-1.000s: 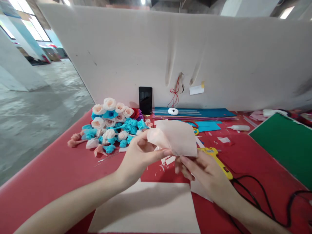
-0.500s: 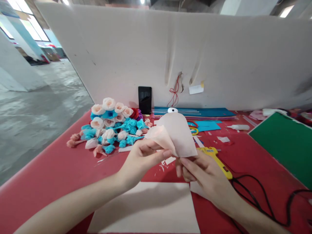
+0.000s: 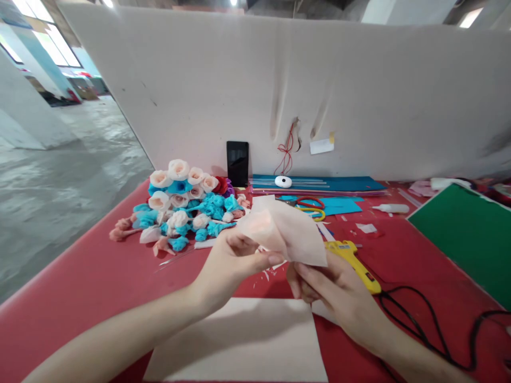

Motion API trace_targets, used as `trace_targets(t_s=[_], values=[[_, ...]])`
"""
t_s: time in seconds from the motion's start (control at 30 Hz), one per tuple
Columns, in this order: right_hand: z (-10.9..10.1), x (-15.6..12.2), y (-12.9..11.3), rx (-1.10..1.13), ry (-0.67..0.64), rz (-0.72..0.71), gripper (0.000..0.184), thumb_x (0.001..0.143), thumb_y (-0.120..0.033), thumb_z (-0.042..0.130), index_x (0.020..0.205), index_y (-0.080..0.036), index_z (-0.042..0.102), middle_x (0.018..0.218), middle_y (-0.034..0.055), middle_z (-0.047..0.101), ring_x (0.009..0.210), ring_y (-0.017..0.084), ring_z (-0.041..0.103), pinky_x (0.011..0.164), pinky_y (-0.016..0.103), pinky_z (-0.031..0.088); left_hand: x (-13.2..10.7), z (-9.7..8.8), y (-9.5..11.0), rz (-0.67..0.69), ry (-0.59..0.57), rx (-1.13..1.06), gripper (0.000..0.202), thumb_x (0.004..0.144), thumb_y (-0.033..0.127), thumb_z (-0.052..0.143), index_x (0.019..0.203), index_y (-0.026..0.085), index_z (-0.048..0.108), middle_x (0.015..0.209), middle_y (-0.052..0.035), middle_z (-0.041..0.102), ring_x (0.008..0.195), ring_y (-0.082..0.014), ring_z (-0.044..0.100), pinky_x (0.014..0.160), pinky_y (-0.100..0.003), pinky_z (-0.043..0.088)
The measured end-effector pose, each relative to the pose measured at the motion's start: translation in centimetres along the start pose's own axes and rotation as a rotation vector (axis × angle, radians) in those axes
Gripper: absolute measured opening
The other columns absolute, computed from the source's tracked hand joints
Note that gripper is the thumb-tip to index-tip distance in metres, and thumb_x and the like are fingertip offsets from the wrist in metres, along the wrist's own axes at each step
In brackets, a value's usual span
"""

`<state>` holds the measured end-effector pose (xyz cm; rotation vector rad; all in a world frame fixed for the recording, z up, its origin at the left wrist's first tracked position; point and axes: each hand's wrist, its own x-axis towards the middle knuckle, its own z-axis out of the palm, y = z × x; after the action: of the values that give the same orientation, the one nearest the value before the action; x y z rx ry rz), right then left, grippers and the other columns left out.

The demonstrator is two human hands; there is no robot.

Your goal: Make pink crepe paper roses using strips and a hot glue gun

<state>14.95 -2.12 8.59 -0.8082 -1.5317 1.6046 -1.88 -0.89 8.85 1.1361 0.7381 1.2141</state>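
Both my hands hold a folded sheet of pale pink paper [image 3: 293, 234] above the red table [image 3: 80, 287]. My left hand [image 3: 231, 258] pinches its left part between thumb and fingers. My right hand [image 3: 331, 290] grips the lower right edge from beneath, fingers curled. Under my hands lies a larger pale pink sheet [image 3: 239, 340]. A yellow glue gun [image 3: 353, 258] lies just right of the paper, partly hidden by my right hand.
A heap of paper flowers [image 3: 183, 205] in pink, white and blue lies at the left. A black phone [image 3: 237, 163] leans on the white backboard. Scissors [image 3: 309, 207], blue sheets [image 3: 335, 184], a glue bottle [image 3: 391, 208], a green board [image 3: 471, 234] and a black cable [image 3: 423, 319] are at the right.
The pink paper has been turned and folded lower between my hands; its upper flap, which stood up half a second ago, now lies flatter and points right.
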Motion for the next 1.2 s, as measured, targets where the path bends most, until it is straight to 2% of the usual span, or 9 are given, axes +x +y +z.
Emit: trace_targets(t_s=[0.1,0.3,0.47,0.63,0.73,0.9,0.97,1.07,1.2], values=[[0.1,0.0,-0.2,-0.021,-0.028,-0.003,0.022,0.089,-0.024,0.039,0.070,-0.016,0.048,0.060,-0.0028,0.045,0.050,0.006,0.035,0.048,0.021,0.028,0.0,0.0,0.1,0.021,0.009,0.026,0.008,0.059,0.019,0.075,0.064,0.018,0.068,0.068,0.0010,0.069,0.062,-0.0123,0.061,0.052,-0.018,0.046],[0.0,0.0,0.0,0.034,-0.078,0.033,0.014,0.089,-0.025,0.040,0.081,-0.017,0.047,0.059,-0.0031,0.045,0.048,0.006,0.032,0.047,0.022,0.027,0.1,-0.2,0.0,0.021,0.031,0.068,0.018,0.056,0.024,0.077,0.069,0.015,0.067,0.069,-0.0021,0.069,0.067,-0.0161,0.063,0.061,-0.023,0.050],[0.0,-0.2,0.5,0.077,-0.084,0.066,0.014,0.089,-0.028,0.042,0.085,-0.016,0.049,0.060,-0.0033,0.045,0.048,0.005,0.030,0.047,0.022,0.024,0.0,-0.3,-0.1,0.012,-0.024,0.039,0.014,0.061,0.021,0.074,0.072,0.016,0.068,0.075,-0.0022,0.070,0.079,-0.0178,0.064,0.069,-0.022,0.050],[0.2,0.0,0.2,0.058,-0.095,0.029,0.014,0.089,-0.023,0.040,0.082,-0.015,0.048,0.060,-0.0029,0.045,0.048,0.005,0.030,0.046,0.021,0.024,-0.1,-0.2,-0.1,-0.037,-0.039,0.012,0.014,0.063,0.020,0.072,0.075,0.016,0.066,0.075,-0.0009,0.070,0.072,-0.0145,0.064,0.068,-0.021,0.050],[0.3,-0.1,-0.1,-0.017,-0.064,0.025,0.015,0.088,-0.023,0.039,0.077,-0.016,0.047,0.061,-0.0021,0.045,0.049,0.005,0.033,0.046,0.021,0.026,-0.1,-0.1,-0.1,-0.078,-0.040,0.008,0.014,0.064,0.021,0.071,0.076,0.015,0.065,0.078,-0.0033,0.070,0.078,-0.0182,0.064,0.072,-0.025,0.050],[0.5,-0.4,0.0,-0.315,0.014,-0.056,0.016,0.088,-0.019,0.036,0.077,-0.016,0.049,0.064,-0.0010,0.049,0.054,0.007,0.041,0.049,0.020,0.032,-0.3,-0.2,-0.3,-0.136,-0.028,0.009,0.022,0.065,0.018,0.070,0.086,0.014,0.065,0.089,-0.0060,0.070,0.090,-0.0224,0.063,0.081,-0.031,0.049],[0.6,-0.5,0.3,-0.408,0.035,-0.101,0.017,0.087,-0.018,0.037,0.074,-0.016,0.048,0.063,-0.0018,0.049,0.056,0.007,0.045,0.050,0.020,0.034,-0.3,-0.1,-0.3,-0.138,-0.071,-0.013,0.017,0.068,0.017,0.068,0.084,0.014,0.065,0.082,-0.0053,0.070,0.083,-0.0209,0.064,0.079,-0.031,0.049],[0.6,-0.6,0.6,-0.514,0.052,-0.164,0.017,0.087,-0.017,0.037,0.074,-0.017,0.048,0.063,-0.0030,0.050,0.056,0.007,0.046,0.053,0.019,0.034,-0.3,0.1,-0.4,-0.102,-0.164,-0.047,0.003,0.073,0.014,0.062,0.075,0.013,0.064,0.069,-0.0035,0.067,0.064,-0.0165,0.063,0.068,-0.029,0.051],[0.5,-0.5,0.8,-0.518,0.007,-0.200,0.016,0.088,-0.015,0.036,0.077,-0.018,0.047,0.065,-0.0041,0.048,0.057,0.006,0.043,0.054,0.018,0.033,-0.2,0.3,-0.6,-0.068,-0.192,-0.123,0.004,0.075,0.012,0.059,0.078,0.014,0.061,0.060,-0.0007,0.063,0.053,-0.0138,0.059,0.058,-0.028,0.050]])
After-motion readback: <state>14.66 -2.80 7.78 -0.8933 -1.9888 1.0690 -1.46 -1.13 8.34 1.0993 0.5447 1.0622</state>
